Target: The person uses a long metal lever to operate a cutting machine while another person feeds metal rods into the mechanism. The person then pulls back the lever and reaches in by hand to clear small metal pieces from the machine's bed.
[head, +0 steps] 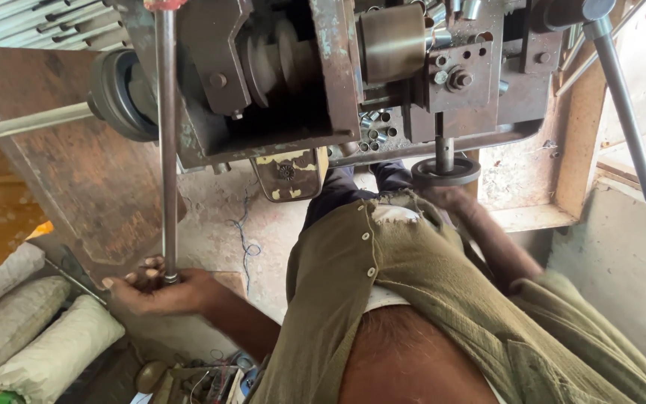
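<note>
A worker's left hand [155, 288] grips the lower end of a long steel lever [166, 142] on a rusted machine [323, 67]. The blurred right hand [450, 200] reaches the black handwheel [445, 172], grip unclear. Small metal rings [374, 129] sit inside; work looks underway.

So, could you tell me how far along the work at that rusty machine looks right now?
Done: small shiny metal rings lie piled in the rusty steel machine. In hand: the left hand grips the long steel lever rod; the right hand is at the round black handwheel. What remains cannot be judged.
</note>
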